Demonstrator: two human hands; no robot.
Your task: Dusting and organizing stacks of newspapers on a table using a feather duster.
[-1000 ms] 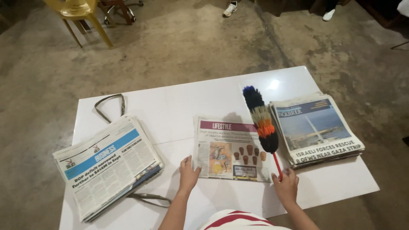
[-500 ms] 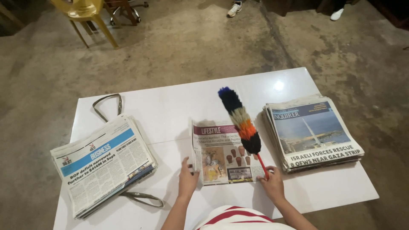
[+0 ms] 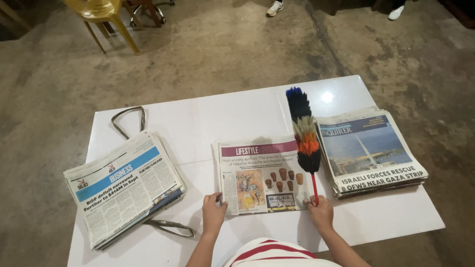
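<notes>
A folded newspaper (image 3: 262,173) lies flat in the middle of the white table (image 3: 222,118). My left hand (image 3: 213,213) rests on its lower left corner, fingers on the paper's edge. My right hand (image 3: 321,212) grips the red handle of a feather duster (image 3: 304,131) at the paper's lower right corner. The duster's blue, grey, orange and black feathers lie along the paper's right edge, pointing away from me.
A stack of newspapers (image 3: 371,151) sits at the right, another stack (image 3: 123,185) at the left over a brown strap (image 3: 126,121). A yellow chair (image 3: 106,17) and other people's shoes (image 3: 274,7) are on the concrete floor beyond.
The duster has swung back toward the right, from lying across the centre paper's upper right to lying along its right edge. Both hands stay at the paper's lower corners.
</notes>
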